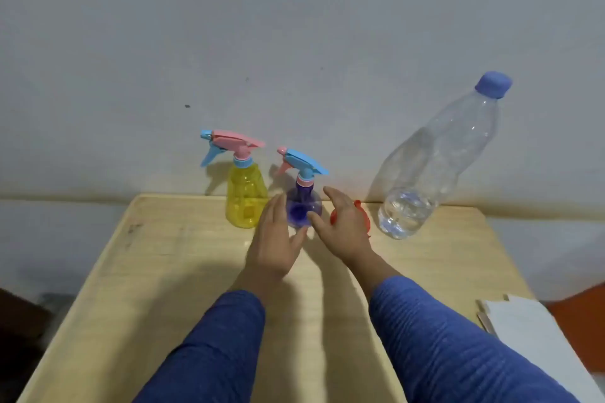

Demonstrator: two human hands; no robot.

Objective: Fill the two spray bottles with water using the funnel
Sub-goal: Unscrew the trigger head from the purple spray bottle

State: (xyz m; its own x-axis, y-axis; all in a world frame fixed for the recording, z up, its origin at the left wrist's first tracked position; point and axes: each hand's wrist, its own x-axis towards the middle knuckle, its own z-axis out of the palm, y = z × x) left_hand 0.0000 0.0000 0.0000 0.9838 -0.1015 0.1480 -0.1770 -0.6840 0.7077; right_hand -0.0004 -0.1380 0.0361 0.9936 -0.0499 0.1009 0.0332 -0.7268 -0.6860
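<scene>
Head camera view: two hands in blue sleeves are seen reaching toward the purple spray bottle, which stands upright at the centre of the frame near the far edge of a pale wooden table. The left hand is held with fingers straight and relaxed, nothing grasped, just left of the bottle's rounded base; the right hand is likewise spread and empty, its thumb lying close to the base on the right. The bottle is thus flanked by both hands and lies just beyond the fingertips, its long axis vertical and its blue-and-pink trigger head pointing to frame left. Neither hand is clearly nearer, though whether any finger touches the plastic cannot be told. The yellow spray bottle stands just to the left of the purple one, also upright and capped with its pink trigger head. The red funnel is largely hidden behind the right hand, only a rim showing, so its orientation cannot be made out. At right of frame a large clear water bottle with a blue cap stands, holding only a little water at the bottom. Both sprayer heads are still screwed on, so filling is judged not yet begun. A white sheet is cut off at the lower right edge.
</scene>
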